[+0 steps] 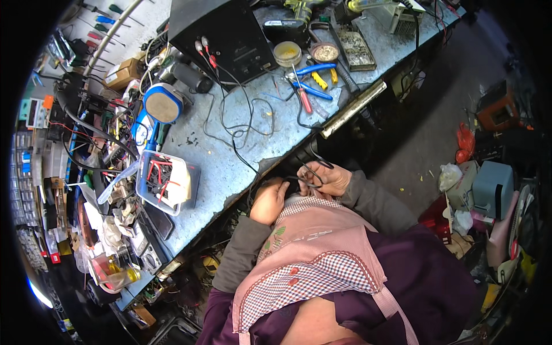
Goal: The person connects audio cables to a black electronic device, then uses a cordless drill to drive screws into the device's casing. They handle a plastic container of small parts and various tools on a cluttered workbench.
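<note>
Both my hands are close together in front of my apron, just off the front edge of the blue workbench [221,155]. My right hand [330,181] has its fingers pinched on a thin black cable [315,168], which loops around the fingertips. Beside it, my left hand [269,202] is closed, thumb uppermost, at the other side of the same loop. What lies between the two hands is partly hidden. On the bench nearby are blue-handled pliers [313,91], a red-handled screwdriver [305,102] and a tangle of thin black wires [247,123].
A black box-shaped device [230,46] with plugged-in leads stands at the back. To the left are a clear plastic tub [164,201] of red and black parts, a blue round-headed stand [163,103] and heaped clutter. A tin [287,53] and a soldering-paste-like dish [325,53] sit behind the pliers.
</note>
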Tool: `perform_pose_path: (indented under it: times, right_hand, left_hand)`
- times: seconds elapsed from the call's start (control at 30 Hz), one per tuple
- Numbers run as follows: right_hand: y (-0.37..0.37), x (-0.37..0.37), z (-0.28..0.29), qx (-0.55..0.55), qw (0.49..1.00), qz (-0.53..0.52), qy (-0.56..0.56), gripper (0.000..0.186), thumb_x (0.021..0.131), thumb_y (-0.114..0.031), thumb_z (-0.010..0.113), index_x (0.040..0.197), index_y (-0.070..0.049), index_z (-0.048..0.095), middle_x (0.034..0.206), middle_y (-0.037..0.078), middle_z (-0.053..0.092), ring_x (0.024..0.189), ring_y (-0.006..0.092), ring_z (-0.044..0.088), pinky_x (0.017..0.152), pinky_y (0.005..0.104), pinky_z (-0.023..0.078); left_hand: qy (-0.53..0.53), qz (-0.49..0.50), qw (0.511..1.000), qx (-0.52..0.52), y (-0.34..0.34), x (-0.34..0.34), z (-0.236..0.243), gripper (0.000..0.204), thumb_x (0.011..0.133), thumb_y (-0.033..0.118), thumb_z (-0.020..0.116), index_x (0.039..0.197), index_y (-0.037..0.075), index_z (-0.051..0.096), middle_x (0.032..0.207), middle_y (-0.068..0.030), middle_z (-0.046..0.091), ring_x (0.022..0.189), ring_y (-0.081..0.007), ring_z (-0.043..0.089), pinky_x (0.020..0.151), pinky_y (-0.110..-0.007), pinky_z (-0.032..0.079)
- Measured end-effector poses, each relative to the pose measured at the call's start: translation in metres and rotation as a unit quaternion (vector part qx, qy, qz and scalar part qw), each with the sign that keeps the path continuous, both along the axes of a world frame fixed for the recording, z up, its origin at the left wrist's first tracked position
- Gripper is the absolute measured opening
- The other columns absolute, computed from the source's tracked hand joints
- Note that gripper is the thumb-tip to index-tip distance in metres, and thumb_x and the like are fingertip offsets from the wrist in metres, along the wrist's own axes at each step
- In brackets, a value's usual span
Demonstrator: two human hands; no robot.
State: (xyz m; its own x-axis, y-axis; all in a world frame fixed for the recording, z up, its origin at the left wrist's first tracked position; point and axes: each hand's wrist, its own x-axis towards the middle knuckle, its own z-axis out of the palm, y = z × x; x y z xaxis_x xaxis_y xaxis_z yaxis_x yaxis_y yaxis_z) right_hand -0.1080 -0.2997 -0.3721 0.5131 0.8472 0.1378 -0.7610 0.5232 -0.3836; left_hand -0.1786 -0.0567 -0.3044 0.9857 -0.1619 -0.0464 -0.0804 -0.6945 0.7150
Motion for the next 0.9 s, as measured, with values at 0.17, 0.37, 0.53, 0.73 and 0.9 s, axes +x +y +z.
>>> perform_pose_path:
  times: [0.17, 0.37, 0.53, 0.73, 0.9]
  right_hand:
    - [-0.003, -0.004, -0.027, -0.254, 0.965, 0.027, -0.065, 0.062, 0.095, 0.001, 0.073, 0.154, -0.004, 0.054, 0.104, 0.008, 0.072, 0.081, 0.0122, 0.068, 0.065, 0.0207, 0.054]
    - [0.004, -0.002, -0.036, -0.539, 0.780, -0.126, -0.290, 0.030, 0.098, -0.017, 0.074, 0.119, 0.004, 0.077, 0.101, 0.012, 0.080, 0.085, 0.0185, 0.075, 0.077, 0.0346, 0.061]
    - [-0.033, -0.003, -0.025, -0.562, 0.767, -0.262, -0.165, 0.027, 0.102, -0.012, 0.071, 0.123, 0.005, 0.072, 0.083, 0.010, 0.074, 0.071, 0.0142, 0.071, 0.063, 0.0315, 0.056]
    - [0.003, -0.021, 0.042, -0.369, 0.827, -0.135, -0.401, 0.046, 0.099, -0.012, 0.080, 0.141, -0.002, 0.067, 0.079, 0.001, 0.064, 0.078, 0.0102, 0.069, 0.067, 0.0301, 0.053]
    - [0.036, -0.009, 0.061, -0.472, 0.708, -0.144, -0.505, 0.027, 0.101, -0.033, 0.073, 0.106, -0.008, 0.080, 0.095, 0.016, 0.079, 0.088, 0.0331, 0.078, 0.074, 0.0439, 0.059]
  left_hand:
    - [-0.023, -0.035, 0.981, -0.188, -0.025, 0.009, 0.061, 0.012, 0.110, 0.008, 0.065, 0.108, -0.002, 0.070, 0.092, -0.0167, 0.066, 0.077, -0.0335, 0.068, 0.072, -0.040, 0.055]
    - [0.016, -0.177, 0.934, -0.309, -0.038, 0.004, 0.128, 0.018, 0.111, 0.009, 0.062, 0.100, -0.004, 0.066, 0.091, -0.0122, 0.066, 0.083, -0.0228, 0.068, 0.077, -0.036, 0.055]
    - [0.059, -0.112, 0.809, -0.574, -0.009, -0.021, 0.149, 0.028, 0.115, 0.020, 0.058, 0.097, -0.002, 0.063, 0.092, -0.0144, 0.068, 0.084, -0.0214, 0.064, 0.075, -0.032, 0.053]
    - [0.111, -0.138, 0.836, -0.519, -0.017, -0.024, 0.150, 0.024, 0.118, 0.020, 0.054, 0.106, 0.000, 0.062, 0.106, -0.0152, 0.074, 0.099, -0.0213, 0.070, 0.091, -0.037, 0.057]
    - [0.105, -0.237, 0.871, -0.418, -0.023, -0.019, 0.161, 0.027, 0.118, 0.024, 0.057, 0.109, 0.000, 0.064, 0.105, -0.0123, 0.076, 0.092, -0.0187, 0.072, 0.083, -0.034, 0.059]
